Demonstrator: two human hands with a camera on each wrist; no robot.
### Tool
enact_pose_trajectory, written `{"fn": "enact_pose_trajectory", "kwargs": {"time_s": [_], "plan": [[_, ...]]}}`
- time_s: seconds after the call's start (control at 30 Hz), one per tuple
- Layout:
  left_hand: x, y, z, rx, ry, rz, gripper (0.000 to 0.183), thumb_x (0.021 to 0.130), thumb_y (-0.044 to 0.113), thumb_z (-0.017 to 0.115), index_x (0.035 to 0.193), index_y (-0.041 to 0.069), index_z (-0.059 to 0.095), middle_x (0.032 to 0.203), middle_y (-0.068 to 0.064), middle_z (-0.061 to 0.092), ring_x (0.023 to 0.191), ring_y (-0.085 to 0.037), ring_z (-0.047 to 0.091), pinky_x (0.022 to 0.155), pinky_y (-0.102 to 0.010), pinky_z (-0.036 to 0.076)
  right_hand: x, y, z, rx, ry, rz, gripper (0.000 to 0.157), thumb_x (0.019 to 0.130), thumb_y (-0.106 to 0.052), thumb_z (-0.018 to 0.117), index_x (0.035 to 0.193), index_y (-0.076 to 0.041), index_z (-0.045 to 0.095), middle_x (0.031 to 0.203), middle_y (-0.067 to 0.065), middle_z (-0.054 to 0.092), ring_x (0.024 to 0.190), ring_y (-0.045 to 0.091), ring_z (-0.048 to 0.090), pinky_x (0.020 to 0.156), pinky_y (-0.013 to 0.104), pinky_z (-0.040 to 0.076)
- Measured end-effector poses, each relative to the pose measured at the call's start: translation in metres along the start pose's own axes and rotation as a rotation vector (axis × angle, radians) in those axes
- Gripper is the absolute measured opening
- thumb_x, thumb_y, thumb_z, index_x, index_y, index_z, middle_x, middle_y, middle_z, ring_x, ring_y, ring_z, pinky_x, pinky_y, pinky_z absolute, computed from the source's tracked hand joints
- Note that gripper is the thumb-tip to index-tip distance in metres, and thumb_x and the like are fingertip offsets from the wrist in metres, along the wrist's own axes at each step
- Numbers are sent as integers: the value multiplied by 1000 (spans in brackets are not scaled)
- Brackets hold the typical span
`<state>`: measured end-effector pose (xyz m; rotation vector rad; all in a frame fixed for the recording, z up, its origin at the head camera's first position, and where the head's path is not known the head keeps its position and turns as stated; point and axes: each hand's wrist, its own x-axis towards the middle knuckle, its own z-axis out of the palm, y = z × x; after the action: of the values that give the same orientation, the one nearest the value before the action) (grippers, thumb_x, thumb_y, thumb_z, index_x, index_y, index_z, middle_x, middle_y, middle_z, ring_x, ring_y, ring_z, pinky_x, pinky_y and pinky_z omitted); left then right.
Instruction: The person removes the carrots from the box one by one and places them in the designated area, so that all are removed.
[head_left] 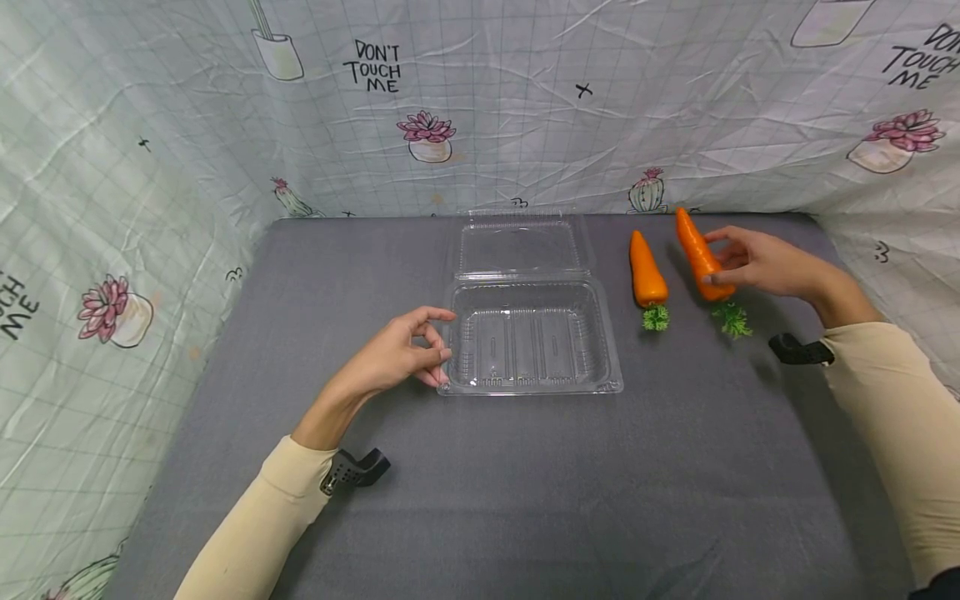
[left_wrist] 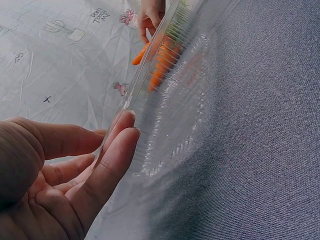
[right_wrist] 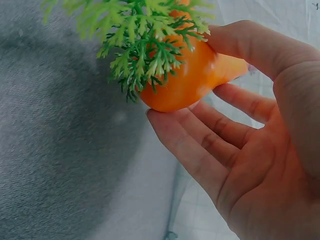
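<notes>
A clear plastic clamshell container (head_left: 517, 387) lies on the grey table with its lid (head_left: 525, 248) folded open towards the back. At its left side my left hand (head_left: 405, 350) pinches the rim; in the left wrist view the fingers (left_wrist: 117, 155) lie along the outside wall. To the right, my right hand (head_left: 765, 262) grips an orange carrot (head_left: 696, 250) with a green leafy top (right_wrist: 145, 50), thumb on one side and fingers on the other. Between this carrot and the container rests a second carrot (head_left: 647, 271), its leaves pointing to the front.
A grey cloth covers the table (head_left: 525, 492). Behind and beside it hangs a pale curtain (head_left: 517, 108) printed with plants and words, close to the back edge of the lid. Each wrist wears a black strap mount (head_left: 352, 468).
</notes>
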<state>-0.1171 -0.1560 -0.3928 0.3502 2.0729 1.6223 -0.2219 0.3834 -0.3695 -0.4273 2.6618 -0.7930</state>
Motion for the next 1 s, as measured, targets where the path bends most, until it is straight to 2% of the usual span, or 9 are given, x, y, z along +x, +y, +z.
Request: {"fn": "enact_pose_trajectory", "kwargs": {"time_s": [0.1,0.23,0.37,0.47,0.57,0.7,0.77,0.87,1.0], "plan": [[0,-1,0,3,-2,1,57,97,-5,63,149,-2,40,96,-19,56,72,-32,73,65,-44,66,1,7,1,-4,-5,23,70,95,-16,73,152,0,36,126,32,62,92,-2,60,73,16,53],[1,-1,0,4,-3,4,57,96,-5,63,149,-2,40,95,-19,56,72,-32,73,65,-44,66,-2,12,4,34,-10,34,73,96,-14,72,156,-5,31,125,32,62,94,7,64,71,21,57],[1,-1,0,4,-2,5,57,96,-5,63,148,-2,40,95,-19,56,71,-32,73,65,-44,66,-5,14,6,65,-7,16,76,97,-11,69,160,-11,26,127,34,59,106,27,65,73,29,60],[0,-1,0,6,-1,4,57,97,-5,63,148,-2,40,95,-19,57,71,-32,73,65,-44,66,-7,15,5,57,-13,7,76,99,-13,68,161,-15,26,134,35,55,117,44,59,79,38,59],[0,-1,0,8,1,4,56,97,-5,63,148,-2,41,95,-19,57,72,-32,73,65,-44,66,-7,15,4,52,-26,4,74,99,-15,67,162,-18,27,141,35,49,126,50,51,83,39,58],[-1,0,0,9,1,6,56,97,-5,63,148,-2,40,95,-19,57,72,-32,73,65,-43,66,-7,17,4,42,-28,2,71,100,-17,67,161,-18,30,142,35,48,129,47,48,78,21,54],[-1,0,1,9,1,6,56,97,-5,63,148,-2,40,95,-19,57,72,-32,73,65,-43,66,-7,18,4,31,-29,8,71,100,-17,67,161,-17,30,140,35,50,127,45,50,74,17,51],[-1,0,1,7,2,5,57,96,-5,63,148,-2,40,94,-19,57,71,-32,73,65,-44,66,-6,19,5,6,-30,13,71,99,-16,68,160,-15,31,134,31,55,115,36,56,72,19,51],[-1,-1,1,6,4,4,57,97,-5,63,148,-1,40,95,-19,57,71,-32,73,65,-44,66,-4,20,5,-11,-53,29,70,99,-15,67,159,-12,32,113,21,62,89,21,58,66,26,50]]}}
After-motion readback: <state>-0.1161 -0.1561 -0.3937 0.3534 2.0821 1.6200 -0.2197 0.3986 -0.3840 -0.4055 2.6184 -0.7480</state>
